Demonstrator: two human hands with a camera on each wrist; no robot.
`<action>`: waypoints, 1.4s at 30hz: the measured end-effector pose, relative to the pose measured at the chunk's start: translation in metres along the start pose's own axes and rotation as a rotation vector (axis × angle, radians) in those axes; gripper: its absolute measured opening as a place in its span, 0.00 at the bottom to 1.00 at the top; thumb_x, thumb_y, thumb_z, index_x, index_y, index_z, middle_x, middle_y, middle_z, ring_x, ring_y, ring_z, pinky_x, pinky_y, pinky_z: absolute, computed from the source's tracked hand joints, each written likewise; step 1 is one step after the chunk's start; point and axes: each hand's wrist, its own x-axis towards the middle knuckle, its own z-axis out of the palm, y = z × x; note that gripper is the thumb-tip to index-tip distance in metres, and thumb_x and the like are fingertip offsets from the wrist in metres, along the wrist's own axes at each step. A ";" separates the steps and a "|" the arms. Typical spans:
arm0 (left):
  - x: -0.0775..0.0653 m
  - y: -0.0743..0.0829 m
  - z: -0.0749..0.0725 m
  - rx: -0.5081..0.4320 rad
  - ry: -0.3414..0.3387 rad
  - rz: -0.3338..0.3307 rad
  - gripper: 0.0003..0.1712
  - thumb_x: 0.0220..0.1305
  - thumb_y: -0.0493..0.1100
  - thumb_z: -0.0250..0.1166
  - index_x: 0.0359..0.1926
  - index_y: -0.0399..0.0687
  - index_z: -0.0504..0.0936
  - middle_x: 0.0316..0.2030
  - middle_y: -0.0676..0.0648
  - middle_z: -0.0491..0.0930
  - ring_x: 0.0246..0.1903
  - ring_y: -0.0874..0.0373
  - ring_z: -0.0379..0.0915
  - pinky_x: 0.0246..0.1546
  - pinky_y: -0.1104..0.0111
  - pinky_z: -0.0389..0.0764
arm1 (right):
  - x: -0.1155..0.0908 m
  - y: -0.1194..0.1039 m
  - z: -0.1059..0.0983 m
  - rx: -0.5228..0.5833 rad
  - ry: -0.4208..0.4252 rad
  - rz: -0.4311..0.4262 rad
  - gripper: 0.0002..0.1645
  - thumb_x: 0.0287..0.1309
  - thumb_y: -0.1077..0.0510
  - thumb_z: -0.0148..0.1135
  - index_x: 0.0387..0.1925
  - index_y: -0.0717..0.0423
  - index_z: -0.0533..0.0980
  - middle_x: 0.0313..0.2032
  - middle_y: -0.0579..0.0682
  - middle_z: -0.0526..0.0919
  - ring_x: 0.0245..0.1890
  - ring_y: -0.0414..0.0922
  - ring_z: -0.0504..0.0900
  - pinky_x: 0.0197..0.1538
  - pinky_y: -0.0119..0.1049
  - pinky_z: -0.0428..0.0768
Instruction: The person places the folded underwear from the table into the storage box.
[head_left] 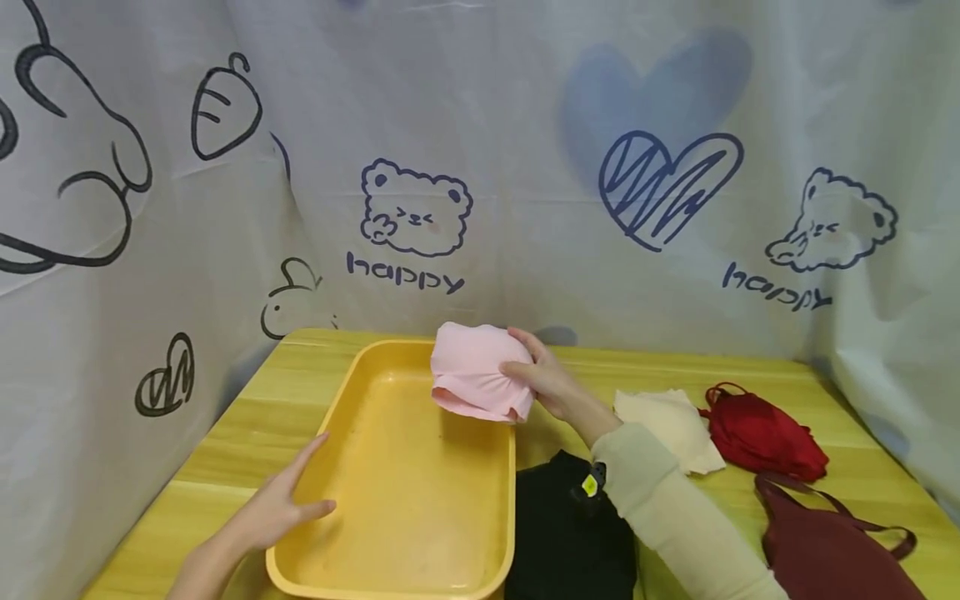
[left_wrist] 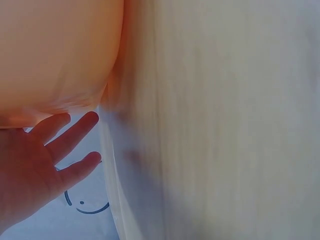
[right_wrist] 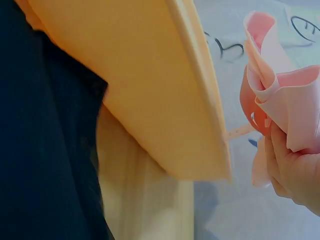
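High over the far right corner of a yellow tray (head_left: 405, 492), my right hand (head_left: 551, 379) grips a folded pink bra (head_left: 476, 367). Its molded cups and a thin strap show in the right wrist view, where the fingers (right_wrist: 285, 165) pinch its lower edge. My left hand (head_left: 273, 508) is at the tray's left rim with fingers stretched out and the thumb over the inside. In the left wrist view, those fingertips (left_wrist: 90, 118) lie along the tray's outer wall (left_wrist: 55, 50). Nothing lies on the tray's floor.
Right of the tray lies a black garment (head_left: 566, 533), partly under the right forearm. Farther right are a cream folded garment (head_left: 667, 425), a red bra (head_left: 765, 433) and a maroon strapped garment (head_left: 832, 542). A printed white curtain (head_left: 525, 167) hangs behind the wooden table (head_left: 255, 425).
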 end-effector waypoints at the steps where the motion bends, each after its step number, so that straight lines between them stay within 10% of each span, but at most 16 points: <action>1: 0.000 0.000 0.000 -0.002 -0.001 0.001 0.50 0.53 0.47 0.66 0.69 0.42 0.47 0.64 0.25 0.51 0.59 0.26 0.50 0.54 0.35 0.56 | 0.001 0.002 0.003 -0.001 0.000 -0.001 0.40 0.56 0.67 0.55 0.68 0.51 0.52 0.67 0.59 0.51 0.59 0.54 0.60 0.61 0.45 0.66; 18: 0.001 0.003 0.002 -0.034 -0.039 -0.042 0.53 0.50 0.49 0.68 0.70 0.43 0.46 0.65 0.26 0.49 0.61 0.26 0.47 0.55 0.36 0.54 | 0.019 0.029 0.044 -0.050 0.085 -0.007 0.38 0.51 0.72 0.52 0.65 0.59 0.56 0.65 0.62 0.54 0.59 0.57 0.60 0.64 0.49 0.61; 33: -0.002 0.003 0.002 -0.009 -0.017 -0.024 0.53 0.50 0.50 0.68 0.69 0.42 0.47 0.63 0.24 0.51 0.59 0.26 0.51 0.54 0.36 0.57 | 0.026 0.045 0.069 -0.517 0.117 0.037 0.36 0.52 0.64 0.59 0.63 0.61 0.60 0.62 0.67 0.60 0.62 0.59 0.58 0.65 0.53 0.57; 42: -0.001 0.002 -0.001 0.008 -0.018 -0.023 0.53 0.51 0.51 0.68 0.70 0.42 0.46 0.63 0.24 0.51 0.59 0.26 0.51 0.54 0.36 0.58 | 0.027 0.038 0.068 -0.601 0.128 0.024 0.37 0.51 0.63 0.61 0.63 0.63 0.60 0.61 0.64 0.63 0.63 0.57 0.58 0.65 0.48 0.59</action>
